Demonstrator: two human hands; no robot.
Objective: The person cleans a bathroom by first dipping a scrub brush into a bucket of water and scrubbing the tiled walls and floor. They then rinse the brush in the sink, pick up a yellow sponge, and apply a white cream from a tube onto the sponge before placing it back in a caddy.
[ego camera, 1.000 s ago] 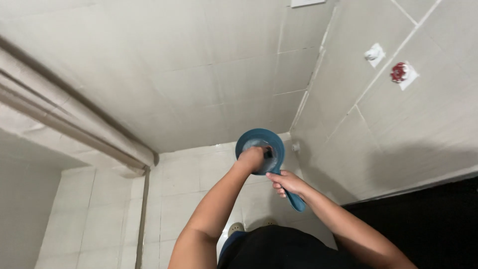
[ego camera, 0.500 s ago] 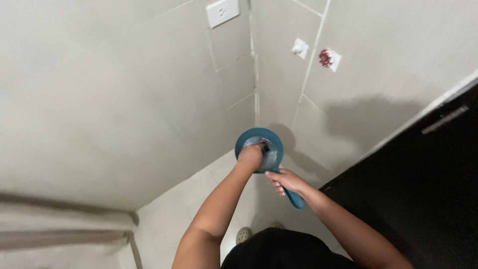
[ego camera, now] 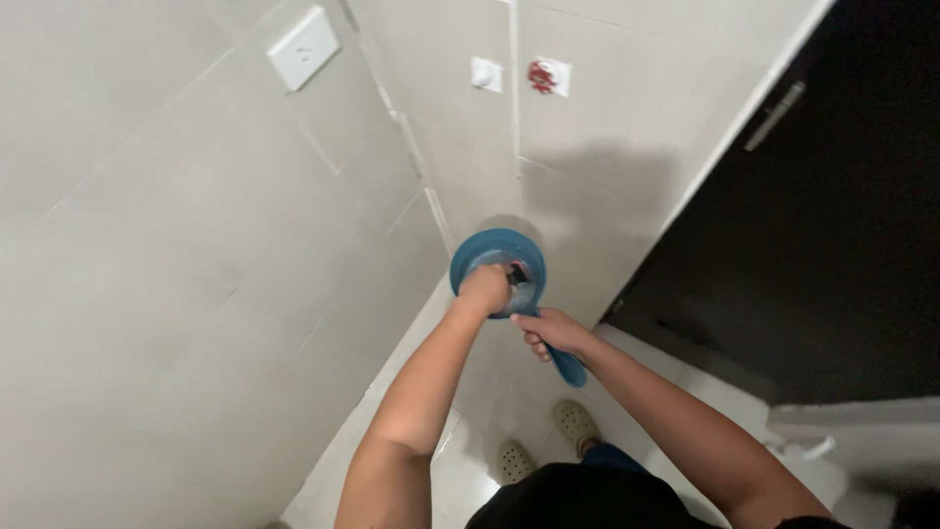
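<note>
Turned to the right since before: dark door [ego camera: 832, 216] now big in view, wall switch [ego camera: 305, 47] moved over to the left, ledge gone, two shoes [ego camera: 543, 441] showing below.

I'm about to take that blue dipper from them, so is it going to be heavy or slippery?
Probably light: the blue dipper looks like thin plastic, held out by its handle in the right hand. Likely stiff, as it shows no sag. Wetness cannot be told.

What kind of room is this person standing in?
Probably a bathroom or washroom: pale glossy tiled walls meet a tiled floor, and the person in perforated clogs holds a blue water dipper. A dark door stands right.
</note>
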